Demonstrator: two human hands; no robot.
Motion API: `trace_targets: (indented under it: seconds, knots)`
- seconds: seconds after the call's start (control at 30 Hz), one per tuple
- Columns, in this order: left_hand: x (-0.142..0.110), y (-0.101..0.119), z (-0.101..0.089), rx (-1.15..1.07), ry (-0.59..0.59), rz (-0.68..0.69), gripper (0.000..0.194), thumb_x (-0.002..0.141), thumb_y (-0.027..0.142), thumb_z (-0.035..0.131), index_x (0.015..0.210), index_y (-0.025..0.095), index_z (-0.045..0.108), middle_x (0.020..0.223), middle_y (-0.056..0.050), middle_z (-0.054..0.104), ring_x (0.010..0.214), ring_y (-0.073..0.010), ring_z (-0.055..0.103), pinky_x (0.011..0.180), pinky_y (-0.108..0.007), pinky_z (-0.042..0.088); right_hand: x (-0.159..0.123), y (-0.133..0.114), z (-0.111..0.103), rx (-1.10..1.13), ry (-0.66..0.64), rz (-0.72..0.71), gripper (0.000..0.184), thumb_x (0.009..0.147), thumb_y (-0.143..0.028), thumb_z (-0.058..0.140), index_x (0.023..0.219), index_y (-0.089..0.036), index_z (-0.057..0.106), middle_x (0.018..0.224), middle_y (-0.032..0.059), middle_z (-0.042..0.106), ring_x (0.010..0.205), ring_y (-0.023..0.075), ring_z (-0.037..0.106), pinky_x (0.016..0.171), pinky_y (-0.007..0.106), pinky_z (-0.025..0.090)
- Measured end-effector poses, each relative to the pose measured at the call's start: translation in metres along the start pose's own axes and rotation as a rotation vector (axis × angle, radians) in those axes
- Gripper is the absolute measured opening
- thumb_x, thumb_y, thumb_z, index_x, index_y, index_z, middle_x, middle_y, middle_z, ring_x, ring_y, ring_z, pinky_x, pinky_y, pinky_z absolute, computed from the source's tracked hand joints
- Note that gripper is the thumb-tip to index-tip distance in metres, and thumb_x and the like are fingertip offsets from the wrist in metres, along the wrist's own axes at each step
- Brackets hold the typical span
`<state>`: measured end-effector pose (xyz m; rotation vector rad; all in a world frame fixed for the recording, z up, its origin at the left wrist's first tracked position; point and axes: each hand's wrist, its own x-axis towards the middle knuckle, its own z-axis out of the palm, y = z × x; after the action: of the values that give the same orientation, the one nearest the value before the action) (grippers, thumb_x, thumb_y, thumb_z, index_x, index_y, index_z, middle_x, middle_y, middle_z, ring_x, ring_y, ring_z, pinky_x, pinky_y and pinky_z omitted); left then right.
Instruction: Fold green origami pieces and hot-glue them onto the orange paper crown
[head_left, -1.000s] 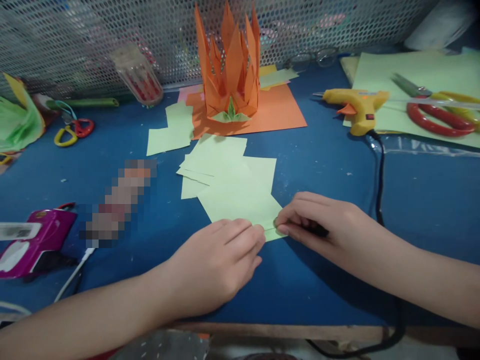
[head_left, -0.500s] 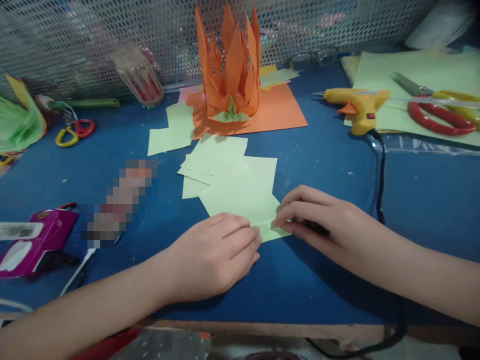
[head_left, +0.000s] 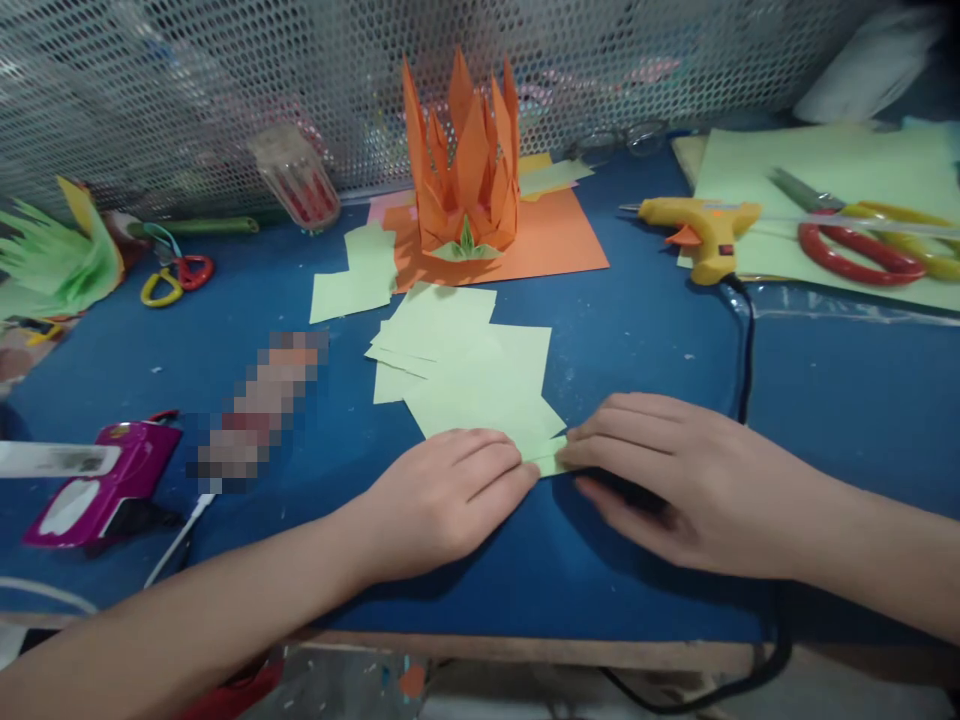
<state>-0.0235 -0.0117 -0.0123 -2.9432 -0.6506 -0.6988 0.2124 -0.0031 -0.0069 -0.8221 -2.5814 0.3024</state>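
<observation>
A narrow folded piece of light green paper (head_left: 553,457) lies near the front of the blue table, its middle showing between my hands. My left hand (head_left: 457,495) is closed, palm down, with fingertips pressing the paper's left part. From the right, my right hand (head_left: 667,470) has its fingertips together on the paper's right end, the thumb tucked below. Just beyond my fingers, several loose light green paper squares (head_left: 480,375) overlap. Behind them stands an orange folded-paper flower (head_left: 469,165) with pointed petals and a small green piece at its base.
A yellow glue gun (head_left: 701,225) lies at right, its black cord running to the front edge. Large scissors (head_left: 862,255) rest on green sheets (head_left: 787,155). At left are small scissors (head_left: 176,280), a purple object (head_left: 112,480) and a pixelated item (head_left: 259,410) with a white cable.
My right fingers have moved down onto the paper's end, and the strip now looks narrower. My left hand still presses it. The whole view has shifted slightly.
</observation>
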Motion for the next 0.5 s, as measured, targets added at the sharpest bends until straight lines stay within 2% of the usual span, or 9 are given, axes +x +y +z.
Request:
trace_targets:
  seconds: [0.1, 0.13, 0.2, 0.27, 0.33, 0.43, 0.5]
  knots:
    - [0.001, 0.002, -0.003, -0.081, 0.028, -0.07, 0.024, 0.094, 0.011, 0.045, 0.104, 0.008, 0.066, 0.096, -0.011, 0.073, 0.089, -0.0179, 0.068, 0.081, -0.029, 0.057, 0.001, 0.003, 0.001, -0.086, 0.01, -0.107, 0.022, 0.092, -0.026, 0.049, 0.102, -0.015, 0.067, 0.08, 0.007, 0.068, 0.073, 0.0174, 0.06, 0.07, 0.032, 0.052]
    - [0.001, 0.002, -0.005, -0.163, 0.033, -0.147, 0.023, 0.094, 0.013, 0.046, 0.105, 0.01, 0.066, 0.096, -0.01, 0.073, 0.089, -0.0168, 0.068, 0.082, -0.028, 0.057, 0.001, 0.004, 0.002, -0.096, 0.029, -0.12, 0.022, 0.093, -0.024, 0.049, 0.102, -0.015, 0.067, 0.079, 0.0067, 0.068, 0.072, 0.0171, 0.059, 0.07, 0.032, 0.052]
    - [0.004, 0.002, -0.008, -0.422, 0.068, -0.391, 0.021, 0.093, 0.021, 0.051, 0.106, 0.014, 0.067, 0.096, -0.008, 0.074, 0.088, -0.0155, 0.069, 0.08, -0.026, 0.058, 0.002, 0.004, 0.001, -0.059, 0.081, -0.104, 0.021, 0.093, -0.02, 0.048, 0.097, -0.016, 0.068, 0.075, 0.0057, 0.067, 0.069, 0.0155, 0.058, 0.066, 0.029, 0.05]
    - [0.007, 0.0, -0.009, -0.781, 0.149, -0.662, 0.027, 0.091, 0.033, 0.056, 0.11, 0.015, 0.065, 0.098, -0.009, 0.074, 0.086, -0.0165, 0.07, 0.075, -0.026, 0.059, 0.004, 0.002, -0.001, 0.04, 0.142, -0.012, 0.019, 0.092, -0.019, 0.05, 0.091, -0.016, 0.068, 0.072, 0.0044, 0.067, 0.066, 0.0131, 0.058, 0.061, 0.025, 0.048]
    - [0.01, -0.002, -0.008, -1.147, 0.259, -0.857, 0.039, 0.087, 0.04, 0.062, 0.116, 0.014, 0.062, 0.104, -0.011, 0.072, 0.084, -0.0174, 0.071, 0.072, -0.026, 0.06, 0.006, -0.002, -0.005, 0.163, 0.184, 0.15, 0.018, 0.091, -0.02, 0.052, 0.084, -0.018, 0.069, 0.071, 0.0025, 0.067, 0.063, 0.0107, 0.059, 0.058, 0.022, 0.047]
    - [0.015, 0.0, -0.005, -1.474, 0.359, -1.027, 0.053, 0.072, 0.035, 0.078, 0.116, 0.013, 0.059, 0.11, -0.012, 0.069, 0.087, -0.0187, 0.072, 0.074, -0.026, 0.06, 0.008, -0.008, -0.01, 0.35, 0.215, 0.397, 0.022, 0.09, -0.028, 0.055, 0.074, -0.02, 0.068, 0.072, 0.0008, 0.069, 0.062, 0.0101, 0.06, 0.056, 0.022, 0.046]
    - [0.021, 0.004, -0.004, -1.568, 0.314, -1.115, 0.049, 0.065, 0.026, 0.084, 0.107, 0.012, 0.062, 0.102, -0.01, 0.071, 0.088, -0.0181, 0.071, 0.076, -0.026, 0.058, 0.009, -0.012, -0.011, 0.479, 0.212, 0.504, 0.023, 0.088, -0.034, 0.057, 0.073, -0.021, 0.069, 0.074, 0.0009, 0.07, 0.063, 0.011, 0.06, 0.055, 0.022, 0.046]
